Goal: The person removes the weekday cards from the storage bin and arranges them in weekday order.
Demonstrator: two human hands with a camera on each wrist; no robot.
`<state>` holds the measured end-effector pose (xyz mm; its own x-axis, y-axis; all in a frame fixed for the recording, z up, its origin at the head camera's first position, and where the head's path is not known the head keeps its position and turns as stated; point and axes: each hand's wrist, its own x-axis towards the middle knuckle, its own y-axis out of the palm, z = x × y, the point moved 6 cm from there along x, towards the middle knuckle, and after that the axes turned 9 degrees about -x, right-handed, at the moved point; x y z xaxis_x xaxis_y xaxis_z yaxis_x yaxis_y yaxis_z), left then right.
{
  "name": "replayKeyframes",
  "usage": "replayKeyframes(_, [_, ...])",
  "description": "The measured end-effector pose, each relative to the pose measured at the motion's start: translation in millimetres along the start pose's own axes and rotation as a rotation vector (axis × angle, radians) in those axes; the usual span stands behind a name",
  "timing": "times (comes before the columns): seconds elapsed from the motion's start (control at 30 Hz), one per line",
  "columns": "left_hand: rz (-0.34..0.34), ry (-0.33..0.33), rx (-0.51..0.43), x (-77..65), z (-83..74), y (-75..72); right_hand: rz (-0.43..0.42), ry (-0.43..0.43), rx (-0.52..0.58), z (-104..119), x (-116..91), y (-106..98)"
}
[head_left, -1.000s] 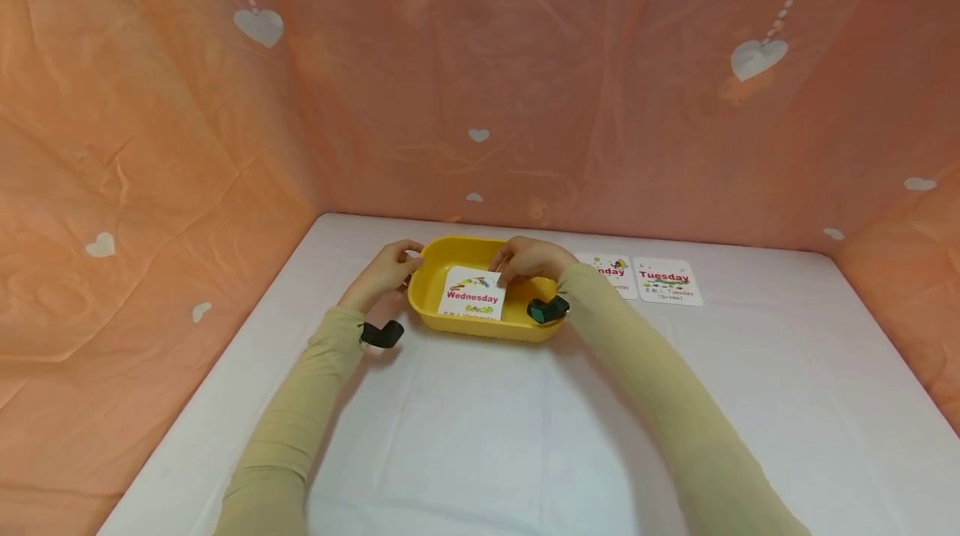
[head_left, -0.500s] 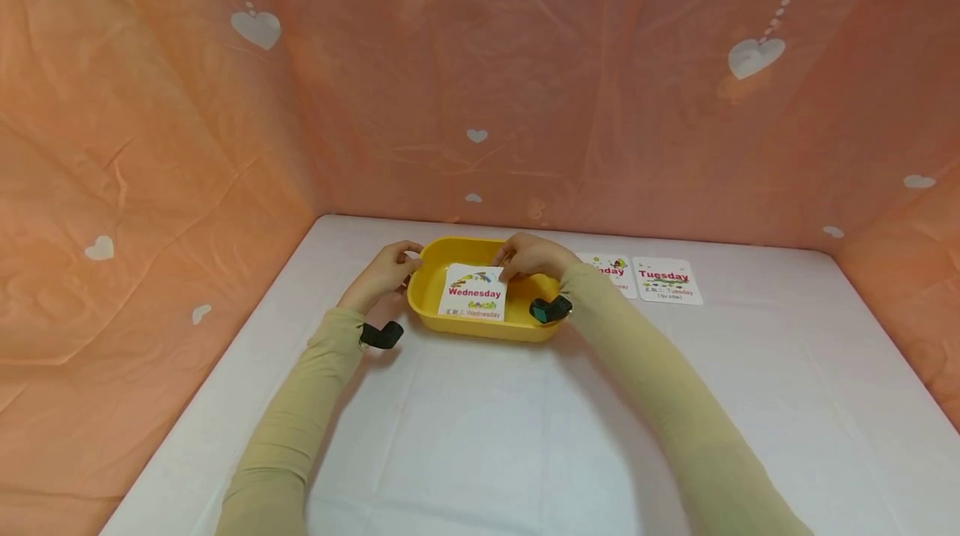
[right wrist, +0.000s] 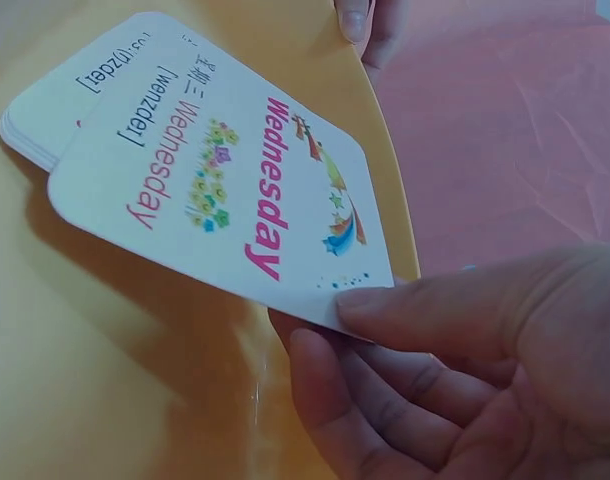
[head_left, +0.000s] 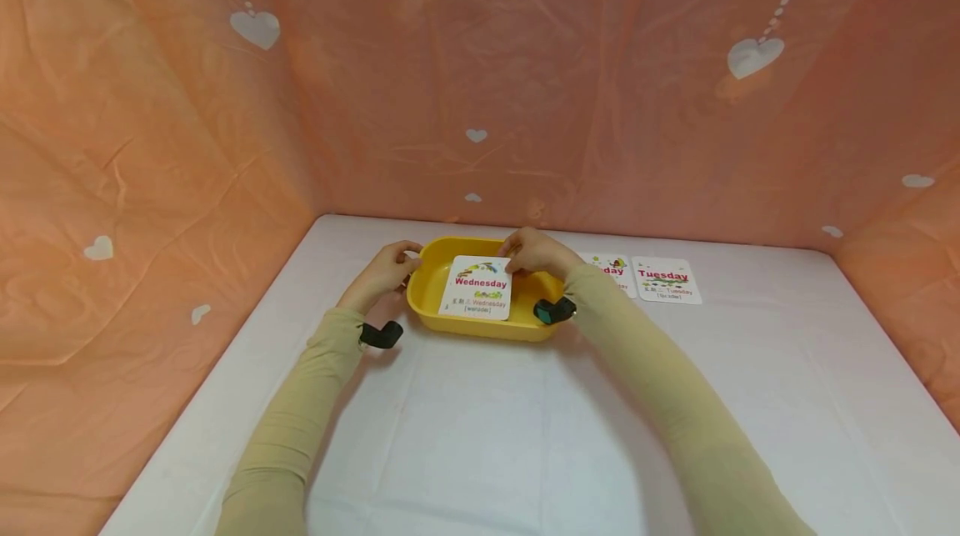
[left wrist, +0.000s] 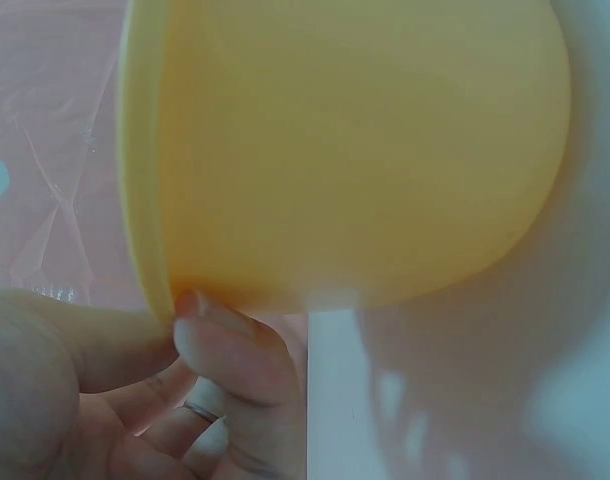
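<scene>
A yellow oval plastic basin (head_left: 517, 331) stands on the white table near its back edge. My left hand (head_left: 386, 273) pinches the basin's left rim between thumb and finger, which the left wrist view shows close up. Over the basin, my right hand (head_left: 536, 254) pinches a white card printed "Wednesday" (right wrist: 225, 190) at one corner, thumb on top and fingers beneath. The card is tilted and lifted off a small stack of similar cards (right wrist: 30, 130) inside the basin. That stack is mostly hidden under it.
Right of the basin, a "Tuesday" card (head_left: 667, 280) lies on the white table (head_left: 465, 419). Another card (head_left: 615, 272) ending in "day" lies beside it, partly hidden by my right forearm. Orange cloth with white hearts (head_left: 480, 69) hangs behind and at both sides.
The Wednesday card has risen and shifted slightly right in the right hand, and more of its lower text shows. My left hand has stayed at the basin's rim.
</scene>
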<state>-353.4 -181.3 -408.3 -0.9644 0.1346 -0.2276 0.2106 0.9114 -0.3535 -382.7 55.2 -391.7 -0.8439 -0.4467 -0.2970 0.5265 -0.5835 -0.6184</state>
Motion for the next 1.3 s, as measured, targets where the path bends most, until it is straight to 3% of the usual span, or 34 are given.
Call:
replayKeyframes(0.73, [0.007,0.014,-0.002,2.1,-2.2,0.8,-0.111,-0.023,0.036,-5.4,-9.8,-18.0])
replayKeyframes(1.3, [0.003,0.001,-0.004,1.8,-1.4,1.8,-0.139,-0.027,0.118,-15.8,-25.5,-34.3])
